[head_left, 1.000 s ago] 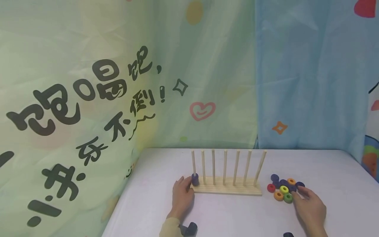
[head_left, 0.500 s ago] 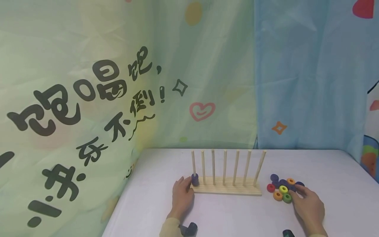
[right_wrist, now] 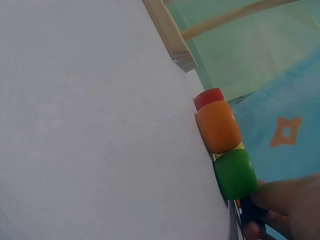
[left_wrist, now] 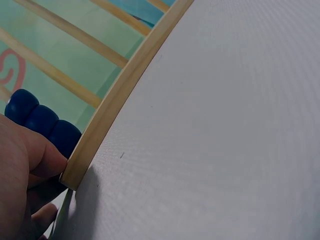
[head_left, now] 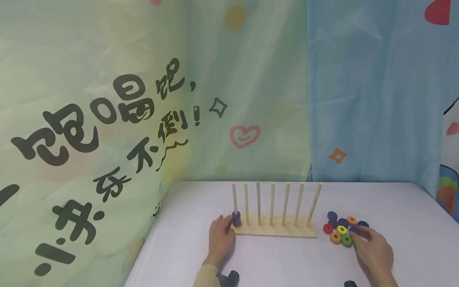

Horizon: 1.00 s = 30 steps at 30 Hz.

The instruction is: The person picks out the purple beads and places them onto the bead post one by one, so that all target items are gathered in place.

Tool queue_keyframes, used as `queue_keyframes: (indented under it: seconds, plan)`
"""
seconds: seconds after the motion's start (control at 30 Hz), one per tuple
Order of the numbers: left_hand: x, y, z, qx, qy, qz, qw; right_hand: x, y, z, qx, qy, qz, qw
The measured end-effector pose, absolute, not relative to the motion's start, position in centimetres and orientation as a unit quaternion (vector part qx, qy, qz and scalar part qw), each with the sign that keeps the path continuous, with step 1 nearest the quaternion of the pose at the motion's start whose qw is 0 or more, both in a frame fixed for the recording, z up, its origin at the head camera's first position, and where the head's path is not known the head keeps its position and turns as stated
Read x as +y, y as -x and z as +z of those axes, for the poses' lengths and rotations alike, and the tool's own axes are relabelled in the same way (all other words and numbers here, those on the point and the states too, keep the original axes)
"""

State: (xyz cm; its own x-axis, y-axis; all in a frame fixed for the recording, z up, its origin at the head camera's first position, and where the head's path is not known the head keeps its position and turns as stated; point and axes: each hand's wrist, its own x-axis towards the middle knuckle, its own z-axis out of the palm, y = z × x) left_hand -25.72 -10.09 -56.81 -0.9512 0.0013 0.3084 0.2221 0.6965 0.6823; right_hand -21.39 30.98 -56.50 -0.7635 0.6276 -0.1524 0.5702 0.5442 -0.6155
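Wooden peg rack [head_left: 274, 229] standing on the white counter [head_left: 272, 259], seven upright pegs in a row along its base. Only the leftmost peg loaded: a short stack of dark blue rings [head_left: 236, 218] threaded on it, down at the base; the other six pegs bare.

Left hand [head_left: 221, 238] lying against the rack's left end, fingers fairly straight, touching the base edge just beside the blue stack; holding nothing.

To the right of the rack, near but apart from it, a loose cluster of rings flat on the counter: red [head_left: 328, 229], orange [head_left: 335, 238], yellow [head_left: 341, 230], green [head_left: 346, 240] and several dark blue. Right hand [head_left: 371, 249] at the cluster's far side from the rack, fingertips pinching a dark blue ring [head_left: 355, 230] just behind the green one.
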Motion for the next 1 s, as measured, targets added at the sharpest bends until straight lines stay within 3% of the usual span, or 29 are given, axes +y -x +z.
queue_keyframes:
  seconds: [0.67, 1.0]
  plan:
    - [-10.1, 25.7, -57.0, -0.906, 0.079, -0.379, 0.170, 30.3, 19.9, -56.2, -0.835, 0.364, 0.406, 0.077]
    - [-10.2, 25.6, -56.7, -0.908, 0.079, -0.377, 0.165, 29.1, 19.8, -55.6, -0.823, 0.364, 0.433, 0.060]
